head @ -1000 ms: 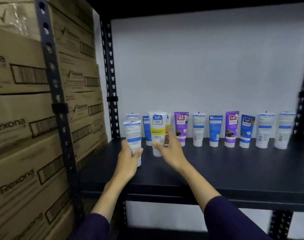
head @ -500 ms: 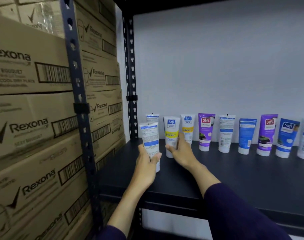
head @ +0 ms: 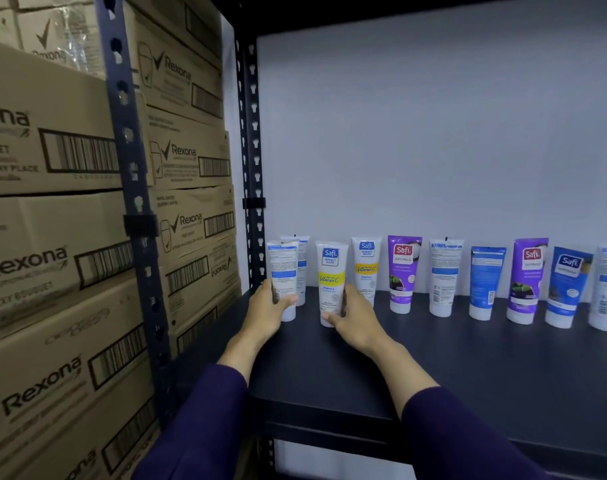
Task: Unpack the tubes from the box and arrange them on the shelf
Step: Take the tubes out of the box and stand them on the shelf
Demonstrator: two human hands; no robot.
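On the black shelf, several tubes stand cap-down in a row along the back wall. My left hand grips a white tube with blue back print at the row's left end, upright, its cap at the shelf. My right hand holds a white and yellow Vitamin C tube just right of it, also upright on the shelf. Behind these stand another white tube and a second Vitamin C tube. Purple, white and blue tubes continue to the right.
Stacked cardboard Rexona cartons fill the neighbouring rack on the left, behind a perforated metal upright. The shelf's rear post stands close to my left hand. A white wall backs the shelf. The box of tubes is out of view.
Both hands have carried their tubes back toward the row and set them down close to it. The camera has swung left and moved nearer.
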